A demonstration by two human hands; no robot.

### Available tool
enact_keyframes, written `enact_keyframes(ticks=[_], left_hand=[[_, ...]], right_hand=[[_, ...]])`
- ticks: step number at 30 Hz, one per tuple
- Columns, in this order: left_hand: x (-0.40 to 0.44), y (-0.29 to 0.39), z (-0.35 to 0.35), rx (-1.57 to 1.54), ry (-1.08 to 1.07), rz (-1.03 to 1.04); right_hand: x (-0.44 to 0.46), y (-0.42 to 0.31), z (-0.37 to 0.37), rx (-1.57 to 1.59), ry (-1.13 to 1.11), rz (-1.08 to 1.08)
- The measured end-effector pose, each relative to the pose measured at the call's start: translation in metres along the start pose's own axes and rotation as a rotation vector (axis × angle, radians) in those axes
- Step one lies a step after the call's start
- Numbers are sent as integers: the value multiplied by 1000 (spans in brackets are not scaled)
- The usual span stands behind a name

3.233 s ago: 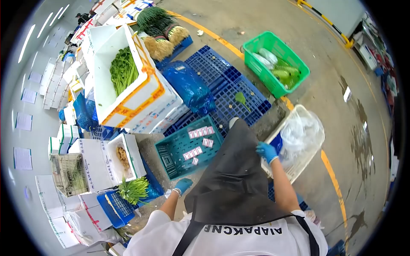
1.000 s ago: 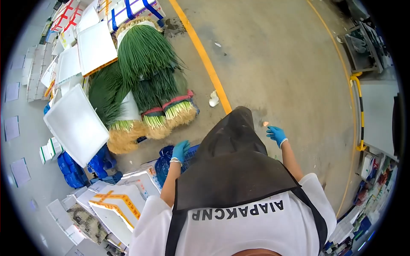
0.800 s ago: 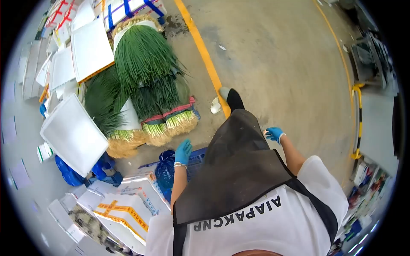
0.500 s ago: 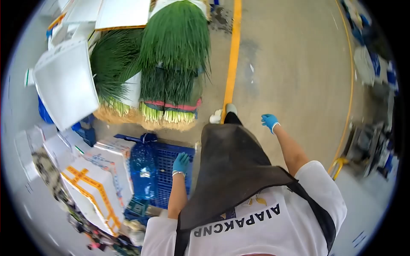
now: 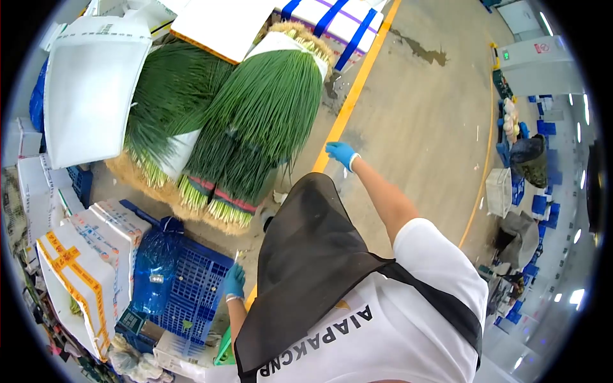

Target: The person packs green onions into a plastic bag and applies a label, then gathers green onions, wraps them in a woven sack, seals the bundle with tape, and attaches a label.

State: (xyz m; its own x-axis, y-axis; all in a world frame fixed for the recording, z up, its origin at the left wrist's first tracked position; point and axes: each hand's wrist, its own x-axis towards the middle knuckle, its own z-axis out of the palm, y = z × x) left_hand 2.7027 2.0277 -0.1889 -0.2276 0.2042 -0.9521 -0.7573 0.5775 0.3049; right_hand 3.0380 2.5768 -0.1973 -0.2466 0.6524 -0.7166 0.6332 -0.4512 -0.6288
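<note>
My right hand (image 5: pixel 341 154), in a blue glove, is held out over the floor beside the yellow line (image 5: pixel 361 80). Its fingers are loosely bent and apart, with nothing in them. My left hand (image 5: pixel 234 281), gloved in blue too, hangs low beside my dark apron (image 5: pixel 313 236), near the right edge of a blue plastic pallet (image 5: pixel 198 271). Its fingers look relaxed, and no held thing shows. Ahead on the left lie large bundles of green onions (image 5: pixel 268 108), apart from both hands, their pale ends over straw-coloured matting (image 5: pixel 143 185).
A blue plastic bag (image 5: pixel 155 268) sits on the pallet, beside white cartons with orange tape (image 5: pixel 89 281). A white foam box (image 5: pixel 96 96) stands at the left. Blue-strapped boxes (image 5: pixel 332 25) are behind the onions. Crates and sacks (image 5: pixel 530 159) line the right side.
The view has turned, showing more of the room at the right. My right hand has swung forward and inward; my left hand has dropped back beside my apron.
</note>
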Motion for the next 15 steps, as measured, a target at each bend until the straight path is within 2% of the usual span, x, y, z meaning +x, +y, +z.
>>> enact_keyframes(ticks=[2, 4, 7, 8, 10, 12, 14, 15], left_hand=[[-6, 3, 7, -126, 117, -52], [7, -14, 7, -125, 193, -129], [-14, -24, 51, -159, 230, -79], [-18, -38, 57, -196, 214, -151], [-22, -78, 78, -280, 120, -219], [-55, -105, 118, -337, -94, -187], [-88, -102, 184, 51, 118, -199], [-102, -102, 214, 181, 174, -223]], right_hand=[[52, -37, -31, -188, 84, -131], [116, -81, -63, -418, 185, -280], [198, -170, -111, -313, 138, -234], [242, -185, -122, -242, 139, -194], [334, -198, -138, -569, 291, -490], [373, -219, -134, -318, 275, -260], [402, -226, -127, -423, 190, -166], [407, -220, -118, -502, 297, -238]])
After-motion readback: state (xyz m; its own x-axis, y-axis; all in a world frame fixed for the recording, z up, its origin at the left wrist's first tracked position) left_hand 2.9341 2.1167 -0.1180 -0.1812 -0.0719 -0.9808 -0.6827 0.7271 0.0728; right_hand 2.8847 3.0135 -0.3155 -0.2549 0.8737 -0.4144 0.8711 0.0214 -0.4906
